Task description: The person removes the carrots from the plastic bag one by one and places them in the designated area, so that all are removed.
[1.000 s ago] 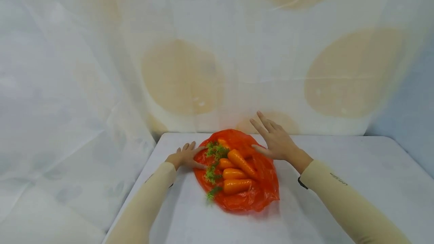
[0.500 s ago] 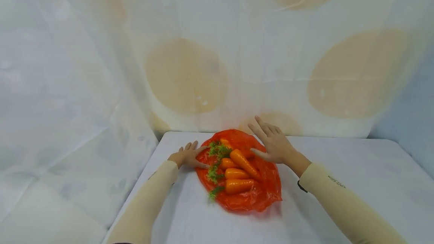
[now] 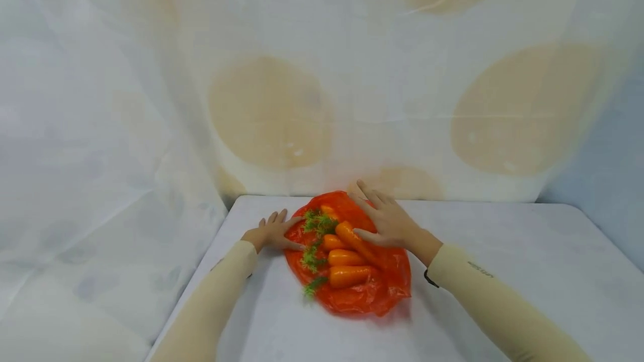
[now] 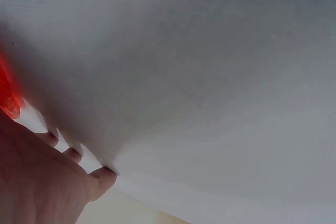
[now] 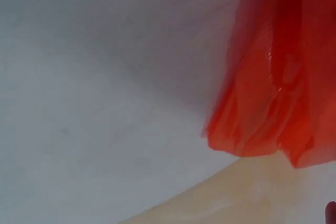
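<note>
Several orange carrots [image 3: 349,276] with frilly green tops [image 3: 314,258] lie on and partly in a spread red plastic bag [image 3: 347,300] at the middle of the table in the head view. At the bag's left edge, my left hand [image 3: 274,234] has its fingers spread, thumb and forefinger over the rim of the plastic. My right hand [image 3: 389,222], fingers straight and apart, is over the right side, its thumb overlapping the upper carrot [image 3: 354,237]. The left wrist view shows the left palm [image 4: 42,182] low beside the bag; only a fingertip [image 5: 331,213] enters the right wrist view.
The white table [image 3: 483,272] reaches to a pale curtain [image 3: 387,99] with tan round spots, close behind the bag. Another white sheet [image 3: 90,183] hangs along the left side. A bluish wall [image 3: 604,183] stands at the right.
My right hand has moved left, farther over the bag and the carrots. The left hand keeps its place at the bag's left edge.
</note>
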Action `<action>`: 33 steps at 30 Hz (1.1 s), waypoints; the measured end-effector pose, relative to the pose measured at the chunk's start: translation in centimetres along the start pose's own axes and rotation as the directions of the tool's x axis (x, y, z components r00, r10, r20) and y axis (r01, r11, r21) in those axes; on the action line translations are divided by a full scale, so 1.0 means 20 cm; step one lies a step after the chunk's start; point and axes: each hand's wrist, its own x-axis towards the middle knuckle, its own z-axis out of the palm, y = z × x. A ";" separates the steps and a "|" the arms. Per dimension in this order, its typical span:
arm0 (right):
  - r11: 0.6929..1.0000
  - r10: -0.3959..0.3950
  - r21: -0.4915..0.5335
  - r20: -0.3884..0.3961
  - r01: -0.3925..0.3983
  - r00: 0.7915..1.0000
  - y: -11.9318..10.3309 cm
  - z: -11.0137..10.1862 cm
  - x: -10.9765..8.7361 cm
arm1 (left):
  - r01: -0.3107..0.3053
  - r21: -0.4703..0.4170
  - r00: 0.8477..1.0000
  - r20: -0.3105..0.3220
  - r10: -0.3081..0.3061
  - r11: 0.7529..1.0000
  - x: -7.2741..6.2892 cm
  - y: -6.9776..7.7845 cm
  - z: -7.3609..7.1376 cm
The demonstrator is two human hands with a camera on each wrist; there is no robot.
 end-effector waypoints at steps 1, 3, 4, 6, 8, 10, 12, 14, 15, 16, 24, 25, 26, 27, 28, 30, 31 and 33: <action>1.000 -0.008 0.003 0.008 0.008 1.000 -0.01 0.01 0.01 | 0.002 0.005 1.000 0.000 -0.002 1.000 0.00 -0.01 0.00; 1.000 -0.018 0.002 0.023 0.018 1.000 -0.04 0.02 0.02 | 0.005 0.003 1.000 -0.002 -0.005 1.000 -0.01 -0.01 0.01; 1.000 -0.020 0.004 0.032 0.020 0.999 -0.05 0.02 0.02 | 0.006 0.002 1.000 -0.003 -0.006 1.000 -0.01 -0.01 0.01; 1.000 -0.022 0.000 0.050 0.022 0.999 -0.07 0.03 0.02 | 0.007 0.002 1.000 -0.005 -0.007 1.000 -0.02 0.00 0.01; 1.000 -0.024 0.009 0.061 0.023 0.998 -0.09 0.04 0.02 | 0.005 -0.001 1.000 -0.006 -0.005 1.000 -0.02 0.01 0.01; 0.999 -0.025 0.025 0.079 0.023 0.997 -0.11 0.05 0.02 | 0.001 -0.010 1.000 -0.002 -0.001 1.000 -0.03 0.03 0.01; 0.999 -0.017 0.052 0.102 0.011 0.995 -0.14 0.06 0.01 | -0.003 -0.009 1.000 0.011 0.003 1.000 -0.03 0.05 0.01; 0.997 -0.003 0.081 0.123 -0.007 0.992 -0.16 0.07 0.00 | -0.008 -0.013 1.000 0.024 0.009 1.000 -0.04 0.06 0.02; 0.996 0.005 0.086 0.132 -0.016 0.991 -0.18 0.07 0.00 | -0.013 -0.012 0.999 0.029 0.013 1.000 -0.04 0.06 0.02; 0.995 0.017 0.093 0.139 -0.030 0.990 -0.19 0.07 0.00 | -0.013 -0.003 0.999 0.033 0.013 1.000 -0.04 0.05 0.02; 0.991 0.044 0.123 0.131 -0.061 0.990 -0.23 0.07 0.06 | 0.008 0.026 1.000 0.009 -0.009 1.000 -0.03 0.04 -0.04; 0.989 0.054 0.127 0.150 -0.073 0.987 -0.24 0.07 0.06 | 0.008 0.018 1.000 0.016 -0.008 1.000 -0.04 0.04 -0.04; 0.987 0.067 0.131 0.173 -0.091 0.983 -0.24 0.07 0.06 | 0.009 0.017 1.000 0.023 -0.010 1.000 -0.04 0.04 -0.04; 0.985 0.081 0.131 0.192 -0.108 0.978 -0.24 0.08 0.05 | 0.007 0.012 1.000 0.028 -0.007 1.000 -0.04 0.04 -0.03; 0.983 0.098 0.132 0.211 -0.127 0.973 -0.25 0.08 0.04 | 0.004 0.009 1.000 0.030 -0.004 1.000 -0.04 0.04 -0.03; 0.974 0.132 0.146 0.250 -0.172 0.959 -0.25 0.09 0.02 | -0.003 0.006 0.999 0.032 0.003 1.000 -0.04 0.05 -0.01; 0.967 0.151 0.159 0.271 -0.199 0.951 -0.24 0.09 0.01 | -0.007 0.007 0.999 0.033 0.007 1.000 -0.04 0.05 -0.01; 0.950 0.181 0.195 0.298 -0.245 0.937 -0.24 0.09 -0.01 | -0.008 0.017 0.999 0.036 0.008 1.000 -0.04 0.06 0.00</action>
